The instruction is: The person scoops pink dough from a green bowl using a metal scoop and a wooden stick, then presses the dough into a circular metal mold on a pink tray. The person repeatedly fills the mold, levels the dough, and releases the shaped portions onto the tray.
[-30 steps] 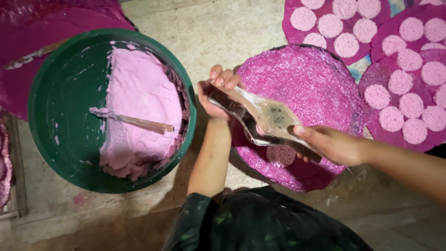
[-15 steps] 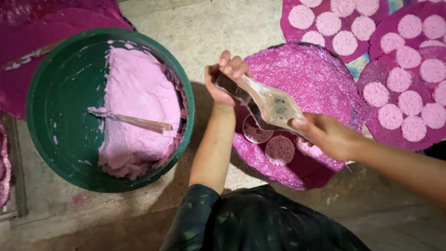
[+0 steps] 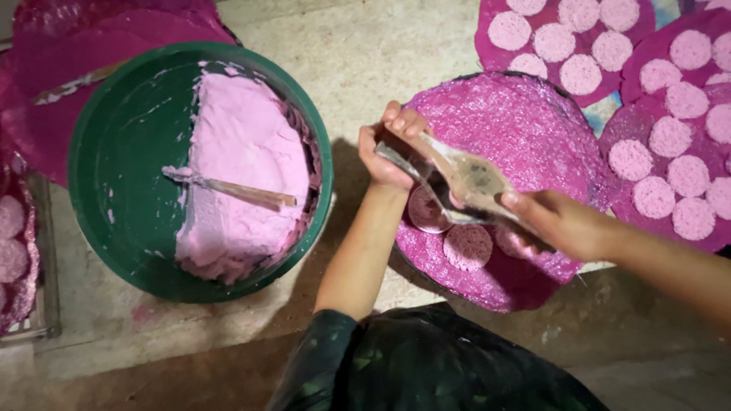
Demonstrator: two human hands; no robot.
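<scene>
My left hand [image 3: 390,148] grips one end of a metal hinged press [image 3: 457,183] over a round pink tray [image 3: 525,122]. My right hand [image 3: 567,227] holds the other end of the press. Under the press, pink discs [image 3: 467,247] lie on the tray's near part, one of them partly hidden by the tool. At left stands a green basin [image 3: 114,198] half filled with pink paste [image 3: 240,167], with a flat stick [image 3: 236,190] resting in it.
More pink trays [image 3: 670,114] covered with several round pink discs lie at the upper right. Pink trays [image 3: 46,91] sit behind the basin, and a rack with discs [image 3: 15,259] is at the far left. The floor is bare concrete.
Both hands have carried the press slightly up and left over the tray. Pink discs that were hidden or absent under the press now lie on the tray's near part.
</scene>
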